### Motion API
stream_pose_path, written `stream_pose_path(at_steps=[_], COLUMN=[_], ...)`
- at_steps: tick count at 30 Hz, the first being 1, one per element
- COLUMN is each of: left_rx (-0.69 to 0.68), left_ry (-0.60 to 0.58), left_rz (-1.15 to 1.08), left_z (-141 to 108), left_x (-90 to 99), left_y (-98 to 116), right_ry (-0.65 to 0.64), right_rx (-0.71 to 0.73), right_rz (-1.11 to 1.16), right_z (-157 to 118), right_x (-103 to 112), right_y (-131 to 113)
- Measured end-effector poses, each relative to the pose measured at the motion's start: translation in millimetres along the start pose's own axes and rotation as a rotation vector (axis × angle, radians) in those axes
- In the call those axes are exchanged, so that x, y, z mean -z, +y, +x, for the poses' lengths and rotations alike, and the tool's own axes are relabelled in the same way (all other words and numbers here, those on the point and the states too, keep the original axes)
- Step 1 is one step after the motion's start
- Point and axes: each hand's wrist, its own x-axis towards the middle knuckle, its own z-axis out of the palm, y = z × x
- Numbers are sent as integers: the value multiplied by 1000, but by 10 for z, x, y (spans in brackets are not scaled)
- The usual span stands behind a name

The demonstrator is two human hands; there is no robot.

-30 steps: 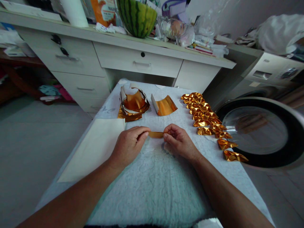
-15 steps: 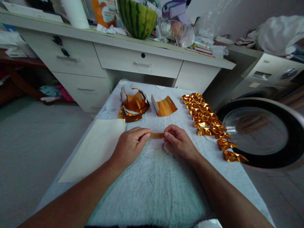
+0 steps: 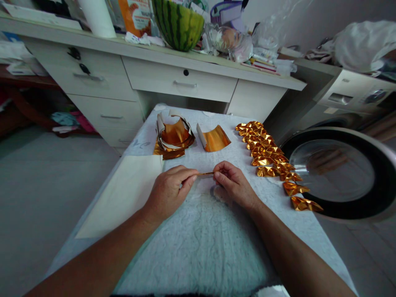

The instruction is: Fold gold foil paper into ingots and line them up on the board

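Observation:
A narrow strip of folded gold foil paper is stretched between my hands above the cloth-covered table. My left hand pinches its left end between thumb and fingers. At the other end, my right hand pinches it the same way. Just beyond lies a curled sheet of gold foil paper. A pile of curled gold sheets sits to its left. Folded gold foil pieces lie in rows along the table's right side.
White paper lies at the table's left, partly behind my left forearm. A white desk with a cut watermelon on top stands behind. At the right, the open round door of a washing machine reaches close to the table edge.
The gold strip has turned between my fingers, so its face now shows as a thinner line. My hands have barely moved.

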Motion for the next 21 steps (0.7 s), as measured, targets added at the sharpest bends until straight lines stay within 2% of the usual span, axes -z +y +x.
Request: stream_pose_path(at_steps=[16, 21], left_rx=[16, 8], left_ry=[6, -2], left_rz=[41, 76], left_z=[1, -2], left_x=[-50, -64], left_y=[-26, -29], right_ry=[1, 27], right_rx=[69, 85], right_rz=[-34, -150], right_z=[-30, -31], right_x=[-14, -27], right_y=[-4, 0])
